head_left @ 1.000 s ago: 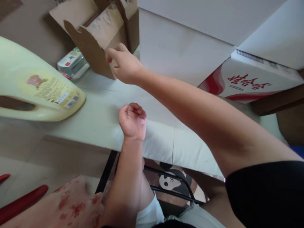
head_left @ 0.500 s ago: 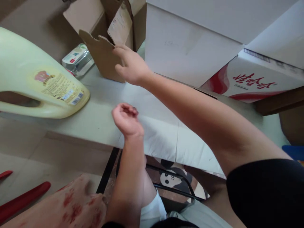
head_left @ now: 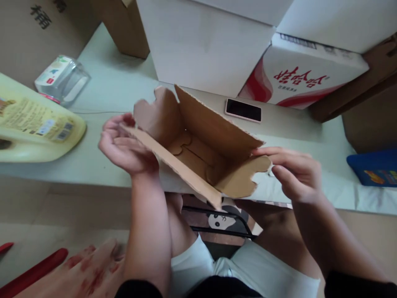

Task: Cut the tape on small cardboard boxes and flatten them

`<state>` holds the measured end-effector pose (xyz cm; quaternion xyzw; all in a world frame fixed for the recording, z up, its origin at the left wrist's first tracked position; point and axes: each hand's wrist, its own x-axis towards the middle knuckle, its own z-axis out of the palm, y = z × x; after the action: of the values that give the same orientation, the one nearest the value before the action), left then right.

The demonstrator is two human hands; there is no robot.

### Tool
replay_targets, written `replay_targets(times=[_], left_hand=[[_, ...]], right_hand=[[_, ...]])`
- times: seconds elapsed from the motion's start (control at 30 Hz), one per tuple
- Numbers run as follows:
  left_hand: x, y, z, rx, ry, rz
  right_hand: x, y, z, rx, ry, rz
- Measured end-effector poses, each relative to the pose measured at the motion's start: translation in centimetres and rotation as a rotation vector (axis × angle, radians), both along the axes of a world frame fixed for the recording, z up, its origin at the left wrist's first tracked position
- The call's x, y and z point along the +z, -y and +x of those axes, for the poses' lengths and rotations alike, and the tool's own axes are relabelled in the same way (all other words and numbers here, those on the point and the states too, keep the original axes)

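An open brown cardboard box [head_left: 198, 161] hangs tilted in front of me, its top flaps up and nothing seen inside. My left hand [head_left: 127, 145] grips its left side, with the fingers partly hidden behind the near flap. At the other end, my right hand [head_left: 294, 169] holds the box by the far corner and the right flap, the thumb in front of the fingers. Past the far wall of the box, a phone [head_left: 243, 110] with a dark screen lies on the table.
The pale-covered table [head_left: 108, 78] bears a yellow jug [head_left: 40, 128] at left and a clear plastic container [head_left: 62, 80] behind it. White cartons [head_left: 211, 45] and a red-and-white box [head_left: 300, 74] stand at the back. A blue object [head_left: 374, 167] sits at right.
The cardboard box has come from the back left to in front of me. My right hand has moved right and nearer; my left hand has moved left onto the box. The phone has come into sight.
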<state>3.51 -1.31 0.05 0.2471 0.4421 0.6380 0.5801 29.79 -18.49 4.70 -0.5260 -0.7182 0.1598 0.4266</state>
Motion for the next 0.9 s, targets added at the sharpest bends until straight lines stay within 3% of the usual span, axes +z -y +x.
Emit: replay_targets(times=[0.17,0.27,0.37,0.53,0.77,0.9], left_hand=[[-0.3,2.0,4.2,-0.075,-0.056,0.097],[-1.2,2.7,6.2,-0.043,-0.042,0.305],[-2.0,2.9,7.6,-0.107,-0.123,0.502],[-2.9,3.1,8.8,-0.156,-0.318,0.548],[-3.6,3.1,9.1,-0.109,-0.361,0.561],[-3.9,2.8,8.5,-0.166,-0.343,0.613]], right_hand=[[-4.6,2.1,2.4,-0.158,-0.030,0.087],[-6.9,1.6,2.8,-0.217,-0.025,0.144],[-8.3,1.7,2.8,-0.329,0.048,0.241],[-9.9,2.4,3.0,-0.529,0.000,0.405],[-10.7,2.6,3.3,-0.322,-0.171,0.224],[-10.8,2.8,3.0,-0.339,-0.128,0.215]])
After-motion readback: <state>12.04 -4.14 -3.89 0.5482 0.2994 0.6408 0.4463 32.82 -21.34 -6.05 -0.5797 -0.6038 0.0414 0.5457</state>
